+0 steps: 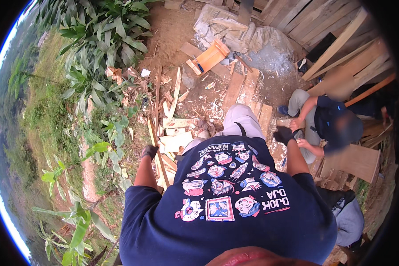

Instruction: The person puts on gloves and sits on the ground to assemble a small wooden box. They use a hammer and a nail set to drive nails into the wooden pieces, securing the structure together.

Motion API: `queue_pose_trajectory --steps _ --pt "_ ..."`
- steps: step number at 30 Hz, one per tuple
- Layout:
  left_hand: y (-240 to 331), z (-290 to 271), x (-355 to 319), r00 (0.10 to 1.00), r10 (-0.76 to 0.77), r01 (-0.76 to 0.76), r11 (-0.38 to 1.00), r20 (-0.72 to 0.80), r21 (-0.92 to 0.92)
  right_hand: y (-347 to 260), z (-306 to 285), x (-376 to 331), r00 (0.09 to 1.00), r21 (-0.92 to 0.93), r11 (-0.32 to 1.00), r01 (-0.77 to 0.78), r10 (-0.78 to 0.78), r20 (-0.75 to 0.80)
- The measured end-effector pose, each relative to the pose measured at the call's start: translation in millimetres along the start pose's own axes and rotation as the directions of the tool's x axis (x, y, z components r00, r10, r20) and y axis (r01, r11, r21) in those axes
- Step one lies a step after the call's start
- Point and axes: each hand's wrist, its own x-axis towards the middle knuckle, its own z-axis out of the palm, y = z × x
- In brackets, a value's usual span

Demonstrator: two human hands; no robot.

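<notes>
I stand looking down my dark blue printed shirt [228, 195] and light trousers [239, 119]. My left hand [149, 151], in a dark glove, hangs at my side as a curled fist; I see nothing in it. It lies in line with a long thin wooden strip [160, 166] in the scrap pile below. My right hand [283, 134], also gloved, is a closed fist at my other side with nothing visible in it. It hangs close to a crouching person [332, 124], whose hands [299, 133] rest on a piece of wood.
Offcuts and boards [175, 133] litter the bare earth ahead. An orange wooden box [210, 56] and crumpled sheeting [235, 31] lie farther off. Plank walls and leaning boards [337, 44] stand at the right, a plywood panel [354, 159] beside the crouching person. Leafy plants [102, 40] line the left.
</notes>
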Motion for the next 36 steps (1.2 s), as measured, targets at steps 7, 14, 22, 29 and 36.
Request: queue_pose_trajectory --steps 7,14,22,29,36 --pt "-51 102 -89 0.649 -0.260 0.723 0.503 0.715 -0.473 56 82 -93 0.395 0.393 0.050 -0.918 0.178 0.901" --pt "-3 73 5 0.949 0.170 -0.069 0.935 0.267 -0.348 2 8 62 0.559 0.295 0.874 -0.386 -0.033 0.829" --pt "184 -37 62 0.998 0.055 -0.034 0.892 0.035 -0.451 -14 -79 287 0.816 0.456 0.883 -0.113 -0.180 0.550" --pt "163 -59 56 0.945 -0.196 0.249 0.950 0.260 -0.188 -92 -134 491 0.840 0.566 0.793 -0.223 -0.139 0.525" --pt "199 -99 119 0.921 -0.335 0.371 0.909 0.197 -0.189 -65 -51 613 0.772 0.208 0.933 0.293 -0.359 0.524"
